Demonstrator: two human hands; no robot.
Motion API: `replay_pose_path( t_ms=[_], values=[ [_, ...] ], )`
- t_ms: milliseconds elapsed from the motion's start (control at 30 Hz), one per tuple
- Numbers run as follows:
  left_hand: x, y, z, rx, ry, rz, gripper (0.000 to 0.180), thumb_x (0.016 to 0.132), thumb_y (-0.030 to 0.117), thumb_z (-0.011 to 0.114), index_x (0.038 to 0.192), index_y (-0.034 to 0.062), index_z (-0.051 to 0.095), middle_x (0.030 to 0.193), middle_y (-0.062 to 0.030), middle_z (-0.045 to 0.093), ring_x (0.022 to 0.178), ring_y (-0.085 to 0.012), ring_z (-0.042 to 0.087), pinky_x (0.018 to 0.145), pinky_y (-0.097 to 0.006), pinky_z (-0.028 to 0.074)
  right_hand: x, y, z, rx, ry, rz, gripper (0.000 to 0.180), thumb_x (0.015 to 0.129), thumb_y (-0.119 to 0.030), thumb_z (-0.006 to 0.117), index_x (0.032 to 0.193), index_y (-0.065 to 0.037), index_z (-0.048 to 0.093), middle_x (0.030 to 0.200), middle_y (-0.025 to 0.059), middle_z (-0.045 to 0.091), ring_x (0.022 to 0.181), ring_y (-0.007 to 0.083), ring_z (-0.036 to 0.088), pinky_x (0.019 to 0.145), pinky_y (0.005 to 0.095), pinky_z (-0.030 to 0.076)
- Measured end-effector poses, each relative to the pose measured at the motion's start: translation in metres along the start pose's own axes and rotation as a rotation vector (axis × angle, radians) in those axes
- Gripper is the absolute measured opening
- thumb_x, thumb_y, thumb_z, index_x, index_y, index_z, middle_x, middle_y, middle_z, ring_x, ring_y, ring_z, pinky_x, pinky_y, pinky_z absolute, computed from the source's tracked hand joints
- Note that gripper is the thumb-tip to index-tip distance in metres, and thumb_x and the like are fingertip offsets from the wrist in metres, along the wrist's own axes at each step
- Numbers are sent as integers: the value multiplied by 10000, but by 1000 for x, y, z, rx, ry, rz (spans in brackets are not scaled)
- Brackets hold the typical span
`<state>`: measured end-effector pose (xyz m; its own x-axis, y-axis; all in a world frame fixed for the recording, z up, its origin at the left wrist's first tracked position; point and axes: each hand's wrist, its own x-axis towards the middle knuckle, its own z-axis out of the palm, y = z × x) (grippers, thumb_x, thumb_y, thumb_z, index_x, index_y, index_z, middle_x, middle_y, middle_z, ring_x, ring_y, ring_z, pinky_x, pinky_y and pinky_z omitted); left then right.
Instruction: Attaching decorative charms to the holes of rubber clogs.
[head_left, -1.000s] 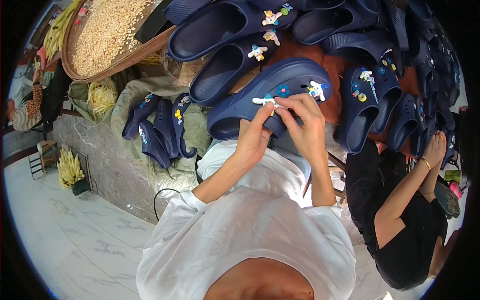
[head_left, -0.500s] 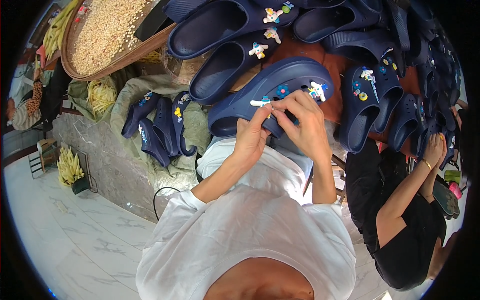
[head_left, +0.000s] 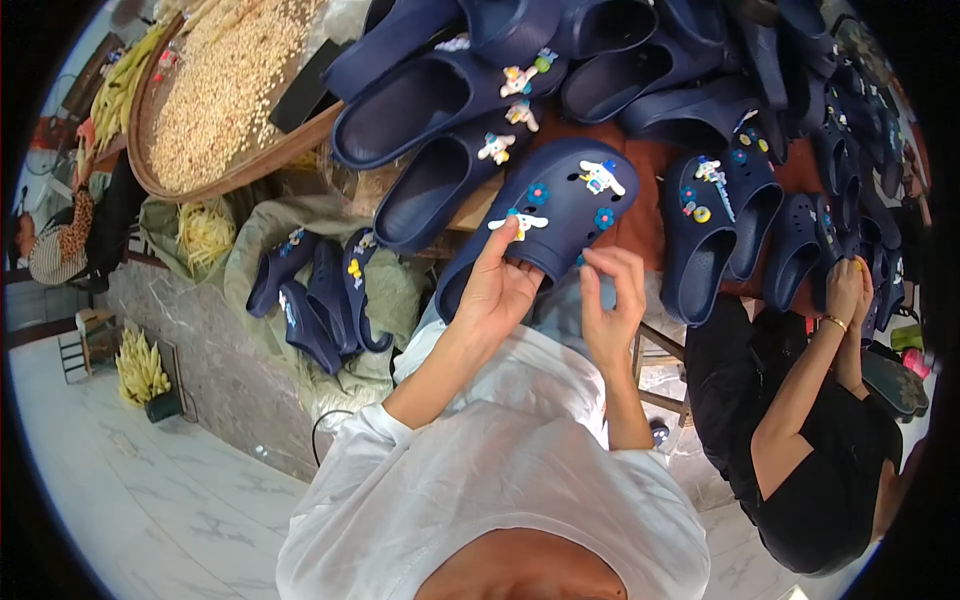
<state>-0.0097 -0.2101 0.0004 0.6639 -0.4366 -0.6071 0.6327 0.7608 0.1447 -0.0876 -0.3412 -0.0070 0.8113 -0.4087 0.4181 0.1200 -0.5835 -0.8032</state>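
Just beyond the person's lap, near the middle of the scene, a navy-blue moulded clog with a rounded toe (head_left: 565, 210) sits tilted, its toe pointing far and right, its heel opening near and left. It lies between the bare left hand (head_left: 497, 292) and bare right hand (head_left: 613, 300), a little beyond both. The left hand grips its edge: the thumb lies on top, against a white long-eared figure charm (head_left: 522, 226), while the fingers reach inside the opening beneath. The right hand is at the clog's near right side, fingers bent and thumb raised; whether the fingertips pinch something small, I cannot tell.

Farther along the clog's top are a blue flower charm with a red centre (head_left: 537, 193), a similar flower to its right (head_left: 603, 218) and a larger white figure charm near the toe (head_left: 600, 178).

More navy clogs surround it: a decorated one far left (head_left: 430, 190), a decorated one to the right (head_left: 700, 250), and a small group to the left (head_left: 325, 300) on a grey-green cloth (head_left: 395, 290). Far left, a brown-rimmed tray (head_left: 245, 167) holds pale yellow kernels (head_left: 225, 90). At the right sits a co-worker in black (head_left: 820, 490), wearing a gold-coloured bracelet (head_left: 833, 321), both hands close together beside other clogs.
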Motion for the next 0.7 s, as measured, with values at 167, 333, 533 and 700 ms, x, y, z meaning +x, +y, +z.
replay_pose_path(
  t_ms=[167, 333, 533, 700],
  values=[
    [10, -2, 5, -110, -126, -129, 474, 876, 101, 634, 1293, 42, 417, 1311, -122, 475, 1247, -270, 474, 1115, -413, 369, -23, 10, 0, 49, -29, 163, 399, 798, -3, 720, 1176, -8, 591, 1121, 136, 556, 978, 225, 576, 809, 327, 488],
    [15, -13, 2, -2, -139, -84, 453, 882, 89, 597, 1294, 28, 420, 1308, -132, 493, 1250, -283, 482, 1120, -437, 364, -49, 18, 23, 110, -147, 258, 917, 720, -64, 810, 1457, 5, 268, 1293, 169, 431, 1103, 258, 526, 821, 345, 495],
    [18, -10, 22, -87, -119, -87, 381, 891, 49, 576, 1243, 3, 441, 1302, -143, 512, 1264, -291, 488, 1134, -462, 362, -32, 22, 34, 111, -172, 213, 996, 721, -80, 820, 1471, 48, 177, 1265, 236, 445, 1105, 331, 546, 826, 393, 495],
    [45, -6, 57, -107, -269, -71, 355, 926, 60, 577, 1249, -4, 447, 1305, -138, 512, 1260, -278, 489, 1149, -454, 348, 16, 31, 33, 84, -126, 219, 835, 805, -44, 722, 1455, 58, 206, 1226, 239, 468, 1103, 348, 542, 894, 426, 478]
  ],
)
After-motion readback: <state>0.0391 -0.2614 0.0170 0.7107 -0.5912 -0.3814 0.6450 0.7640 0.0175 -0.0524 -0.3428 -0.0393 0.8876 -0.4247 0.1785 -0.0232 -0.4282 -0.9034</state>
